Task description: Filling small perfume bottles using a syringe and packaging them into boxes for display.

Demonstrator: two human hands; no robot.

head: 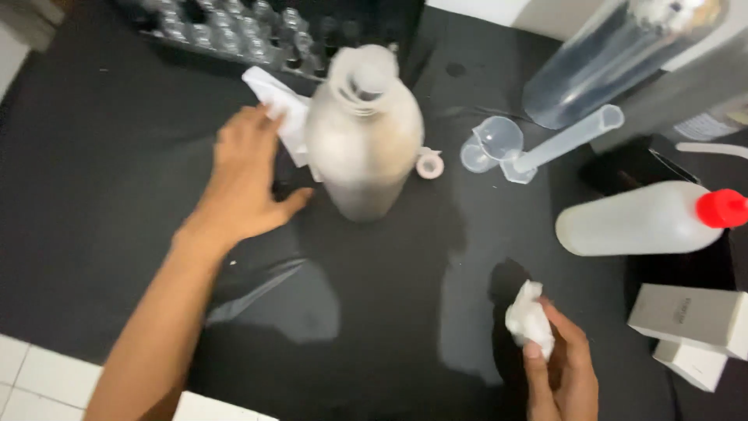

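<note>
my left hand [243,181] lies spread flat on the black table [93,195], fingers apart, gripping nothing, fingertips touching a white tissue [282,113] just beside the frosted open bottle [365,136]. my right hand [562,365] is clamped on a crumpled white wad [528,318] near the table's front edge. a small cap [429,164] sits right of the bottle, near 1 clear beaker [492,143].

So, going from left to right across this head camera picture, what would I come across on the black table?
Left hand → frosted open bottle → small clear funnel → crumpled white tissue held in the right hand → lying bottle with a red cap.
</note>
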